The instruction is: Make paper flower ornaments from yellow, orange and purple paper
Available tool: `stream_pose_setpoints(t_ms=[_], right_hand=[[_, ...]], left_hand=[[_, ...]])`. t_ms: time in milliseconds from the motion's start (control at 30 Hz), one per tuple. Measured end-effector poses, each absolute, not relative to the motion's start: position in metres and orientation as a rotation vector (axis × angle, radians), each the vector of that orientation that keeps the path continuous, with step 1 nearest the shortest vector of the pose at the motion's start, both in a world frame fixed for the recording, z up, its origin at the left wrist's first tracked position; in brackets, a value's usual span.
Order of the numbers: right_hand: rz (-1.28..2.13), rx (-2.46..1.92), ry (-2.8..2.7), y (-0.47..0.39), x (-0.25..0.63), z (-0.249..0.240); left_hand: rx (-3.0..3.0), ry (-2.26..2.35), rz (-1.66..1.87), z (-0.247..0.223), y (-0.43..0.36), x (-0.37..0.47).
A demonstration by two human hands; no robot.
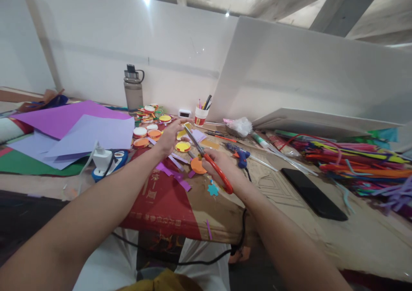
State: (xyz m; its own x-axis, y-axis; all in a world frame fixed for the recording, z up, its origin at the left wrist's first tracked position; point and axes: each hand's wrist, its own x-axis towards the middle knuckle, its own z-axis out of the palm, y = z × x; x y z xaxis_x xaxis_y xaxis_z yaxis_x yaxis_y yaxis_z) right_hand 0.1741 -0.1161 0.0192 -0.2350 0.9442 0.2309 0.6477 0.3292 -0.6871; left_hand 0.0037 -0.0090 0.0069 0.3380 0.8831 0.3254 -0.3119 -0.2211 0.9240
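1. The right hand (222, 166) is gripping the orange-handled scissors (206, 157), fingers closed through the loops, blades parted and pointing up and away. The left hand (169, 136) is reaching to the blade tips, fingers pinching a small yellow paper piece (184, 132) there; whether the blades are already biting it I cannot tell.
2. Judged step: mid-cut on the yellow piece. The next move probably calls for the left fingers keeping clear of the blades while turning the paper.
3. All places taken from the scissors. Far left: large purple sheets (80, 125) lying over a green sheet (19, 164).
4. Far right: a heap of coloured pipe cleaners (350, 158); nearer right, a black phone (313, 194) lying flat.
5. Behind left: a grey water bottle (133, 89) standing upright.
6. Just right: a blue glue gun (240, 154), its cord running off the table edge.
7. Behind: a cup of pens (201, 114).
8. Left and behind: round paper discs (140, 132) crowding the left hand's space.
9. Beneath: an orange disc (197, 165), purple strips (174, 173), a teal cut-out (213, 190).
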Motion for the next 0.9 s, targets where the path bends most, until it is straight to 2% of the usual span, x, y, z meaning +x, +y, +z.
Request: stream_pose_setpoints(t_ms=[667,900], right_hand=[[0.527,-1.396,-2.114,-0.112,0.186,0.016],[0.388,-1.464,-2.136,-0.101,0.197,0.006]], left_hand=[[1.321,0.561,1.255,0.008,-0.008,0.003],[1.281,0.615,1.274,0.009,-0.009,0.005]])
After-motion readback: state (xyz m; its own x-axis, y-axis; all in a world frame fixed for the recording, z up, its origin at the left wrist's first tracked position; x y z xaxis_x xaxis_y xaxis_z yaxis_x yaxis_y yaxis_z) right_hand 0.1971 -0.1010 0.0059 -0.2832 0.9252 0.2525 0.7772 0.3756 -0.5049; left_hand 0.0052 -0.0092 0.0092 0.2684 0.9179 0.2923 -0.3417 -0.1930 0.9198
